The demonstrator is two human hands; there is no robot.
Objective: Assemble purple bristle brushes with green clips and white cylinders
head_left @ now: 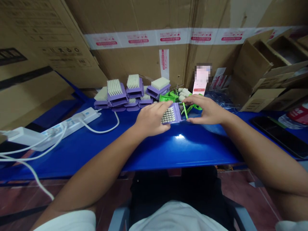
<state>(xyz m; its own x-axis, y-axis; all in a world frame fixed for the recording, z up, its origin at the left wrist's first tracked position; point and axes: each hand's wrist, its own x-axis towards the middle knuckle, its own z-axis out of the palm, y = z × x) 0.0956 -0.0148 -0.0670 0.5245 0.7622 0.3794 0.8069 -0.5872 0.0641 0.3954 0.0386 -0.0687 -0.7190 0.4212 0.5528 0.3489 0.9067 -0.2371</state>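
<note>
My left hand [151,119] is closed around a purple brush head [177,113], whose pale bristle tufts face up and toward me. Between the thumb and fingers of my right hand [208,110] is a thin bright-green plastic piece [185,110], at the right end of the brush head. Whether the two parts touch is too small to tell. Just behind my hands lies a pile of green plastic parts [167,98] with white cylindrical pieces [185,92]. Several more purple brush heads [117,93] with white bristles are stacked beyond my left hand.
A white power strip [69,125] with cables lies on the blue table [154,154] at left. A lit phone [201,83] leans against cardboard boxes [137,61] at the back. Open cartons [257,70] and a dark phone-like object [280,134] are at right.
</note>
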